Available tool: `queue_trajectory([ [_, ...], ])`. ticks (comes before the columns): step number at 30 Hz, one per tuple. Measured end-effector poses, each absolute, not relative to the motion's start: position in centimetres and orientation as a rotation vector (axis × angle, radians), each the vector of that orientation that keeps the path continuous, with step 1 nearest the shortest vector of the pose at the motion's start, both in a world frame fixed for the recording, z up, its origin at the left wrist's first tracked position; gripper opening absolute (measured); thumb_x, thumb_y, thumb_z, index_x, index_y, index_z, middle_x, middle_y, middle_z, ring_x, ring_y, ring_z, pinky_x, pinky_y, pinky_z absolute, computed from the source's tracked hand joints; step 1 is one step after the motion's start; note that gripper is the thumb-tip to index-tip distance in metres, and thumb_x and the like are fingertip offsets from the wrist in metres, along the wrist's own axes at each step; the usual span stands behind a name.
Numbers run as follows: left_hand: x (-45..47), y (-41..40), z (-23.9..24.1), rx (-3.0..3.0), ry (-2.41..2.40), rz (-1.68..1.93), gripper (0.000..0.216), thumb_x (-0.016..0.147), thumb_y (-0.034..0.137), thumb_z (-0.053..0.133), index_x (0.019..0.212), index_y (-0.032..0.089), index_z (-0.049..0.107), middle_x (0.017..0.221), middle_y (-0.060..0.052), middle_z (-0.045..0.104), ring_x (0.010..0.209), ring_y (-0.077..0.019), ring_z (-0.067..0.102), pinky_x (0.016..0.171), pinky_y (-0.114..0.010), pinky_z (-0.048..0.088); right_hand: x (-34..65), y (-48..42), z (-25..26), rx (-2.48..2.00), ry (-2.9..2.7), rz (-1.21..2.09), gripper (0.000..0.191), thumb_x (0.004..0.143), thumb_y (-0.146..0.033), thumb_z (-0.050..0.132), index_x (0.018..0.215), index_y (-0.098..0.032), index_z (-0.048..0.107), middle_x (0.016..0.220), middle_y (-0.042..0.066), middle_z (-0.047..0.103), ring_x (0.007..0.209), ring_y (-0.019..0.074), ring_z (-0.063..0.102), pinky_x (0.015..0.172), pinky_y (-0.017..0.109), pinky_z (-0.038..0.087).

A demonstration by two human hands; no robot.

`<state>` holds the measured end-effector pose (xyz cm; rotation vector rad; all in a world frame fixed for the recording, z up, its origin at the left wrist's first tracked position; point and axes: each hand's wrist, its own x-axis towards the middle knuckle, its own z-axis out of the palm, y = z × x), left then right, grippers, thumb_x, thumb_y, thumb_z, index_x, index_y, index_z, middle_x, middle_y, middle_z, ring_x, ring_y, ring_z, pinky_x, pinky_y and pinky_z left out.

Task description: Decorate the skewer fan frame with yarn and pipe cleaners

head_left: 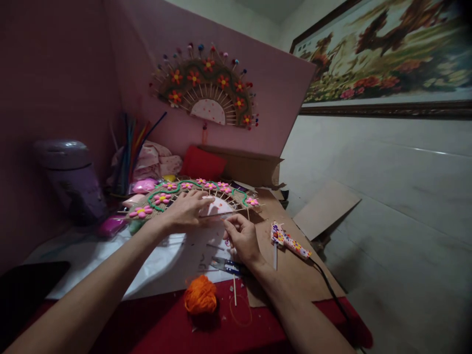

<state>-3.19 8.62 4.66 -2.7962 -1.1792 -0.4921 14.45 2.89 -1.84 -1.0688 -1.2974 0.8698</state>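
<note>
A fan-shaped craft of wooden sticks, twine, a green cord and pink flowers lies on the table. My left hand rests flat on it with its fingers stretched out over the white centre piece. My right hand sits just below the fan's right side. Its fingers are curled in a pinch at a thin stick, and what they hold is too small to name. A ball of orange yarn lies on the red cloth near me.
A patterned glue gun with a black cord lies on brown cardboard to the right. Scissors and a loose stick lie by my right wrist. A finished fan hangs on the pink board. A purple container stands at the left.
</note>
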Motion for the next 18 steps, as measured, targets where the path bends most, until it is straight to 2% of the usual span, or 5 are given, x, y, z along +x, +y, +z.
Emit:
queue_trajectory([
  [5,-2.1,6.9,4.6,-2.483,-1.63,-1.134,0.014,0.077,0.028,0.055,0.078,0.019,0.065,0.083,-0.006,0.065,0.081,-0.0195,0.057,0.072,-0.03,0.039,14.7,3.2,-1.5,-0.984,-1.17,0.976,0.026,0.071,-0.039,0.064,0.073,-0.016,0.052,0.045,-0.006,0.054,0.029,0.004,0.037,0.03,0.016,0.025],
  [10,-0.4,4.7,1.0,-2.48,-2.25,-1.935,0.026,0.072,0.027,0.059,0.049,0.016,0.056,0.042,-0.001,0.051,0.036,-0.0088,0.041,0.04,-0.021,0.027,15.3,3.2,-0.9,-0.825,-1.044,1.041,0.027,0.069,-0.038,0.066,0.076,-0.016,0.053,0.048,-0.007,0.055,0.029,0.0022,0.034,0.03,0.014,0.022],
  [12,0.3,4.3,-0.1,-2.393,-2.601,-2.297,0.021,0.067,0.025,0.065,0.051,0.013,0.058,0.042,-0.001,0.053,0.029,-0.0053,0.033,0.034,-0.019,0.02,15.3,3.1,-1.0,-0.832,-0.999,1.107,0.027,0.068,-0.038,0.066,0.076,-0.017,0.052,0.048,-0.007,0.055,0.029,0.002,0.033,0.029,0.014,0.019],
  [15,1.5,4.1,-0.6,-1.911,-2.804,-3.02,0.012,0.061,0.016,0.072,0.06,0.009,0.062,0.052,-0.005,0.06,0.033,-0.0053,0.043,0.031,-0.015,0.024,15.0,3.2,-1.0,-0.93,-0.944,1.213,0.024,0.066,-0.036,0.065,0.07,-0.016,0.051,0.046,-0.006,0.054,0.029,0.0021,0.033,0.028,0.014,0.017],
  [18,2.5,4.2,-0.1,-1.496,-2.799,-3.293,0.01,0.065,0.012,0.069,0.062,0.008,0.06,0.052,-0.004,0.06,0.035,-0.0048,0.046,0.03,-0.013,0.026,14.4,3.7,-0.2,-1.014,-0.889,1.303,0.02,0.065,-0.031,0.064,0.063,-0.016,0.05,0.045,-0.006,0.052,0.029,0.0019,0.033,0.028,0.013,0.017],
])
